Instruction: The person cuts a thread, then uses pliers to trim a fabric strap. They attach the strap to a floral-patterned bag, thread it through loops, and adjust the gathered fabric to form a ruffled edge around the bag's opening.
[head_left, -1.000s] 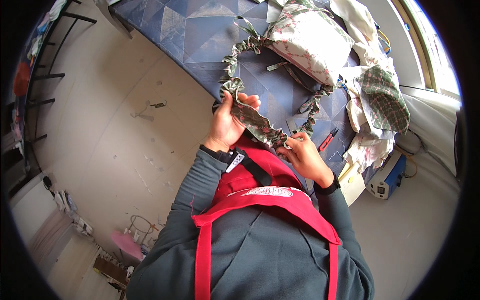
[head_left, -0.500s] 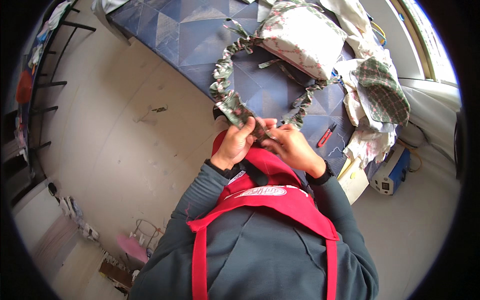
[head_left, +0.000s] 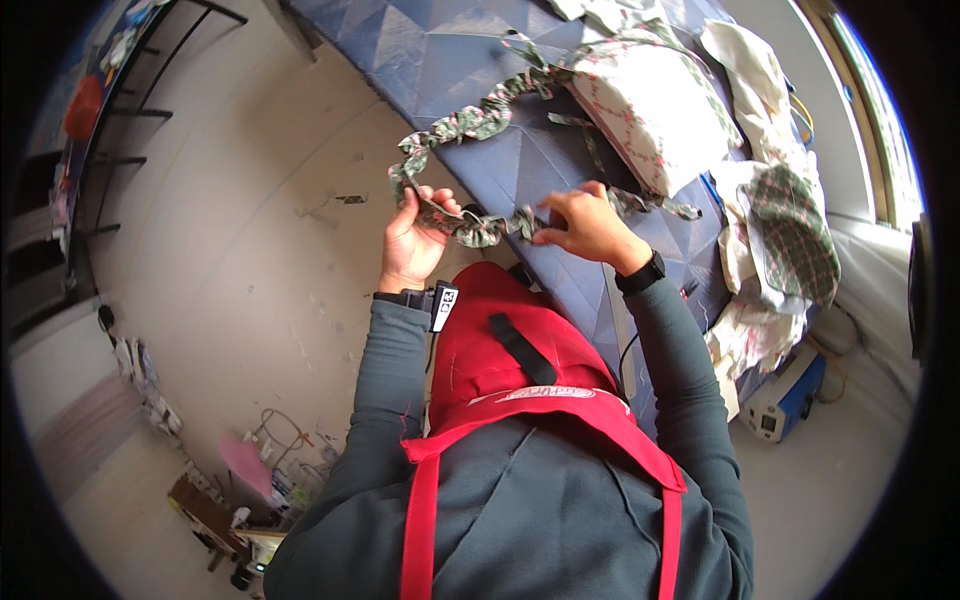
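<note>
A long gathered strap [head_left: 472, 122] of green floral fabric loops out from a white, pink-flowered fabric piece with a boxy, bag-like shape [head_left: 645, 110]. My left hand [head_left: 415, 240] is closed round the strap where it hangs past the table edge, thumb on top. A ruffled stretch lies between the hands. My right hand [head_left: 592, 228] pinches the strap farther right, over the table; its fingertips are slightly blurred. Beyond that hand the strap runs back toward the bag-like piece. Narrow fabric ties [head_left: 522, 45] stick out near the strap's far end.
The blue patterned table [head_left: 440, 55] fills the upper middle. Loose white cloth and a green plaid piece [head_left: 790, 235] are heaped at the right. A blue-and-white machine [head_left: 785, 400] stands on the floor at the right. A dark metal rack [head_left: 140, 112] stands far left.
My hands have moved apart, the left one leftward, and the strap between them now shows gathered rather than flat. The view has shifted; the red thread snips are now mostly hidden by my right arm.
</note>
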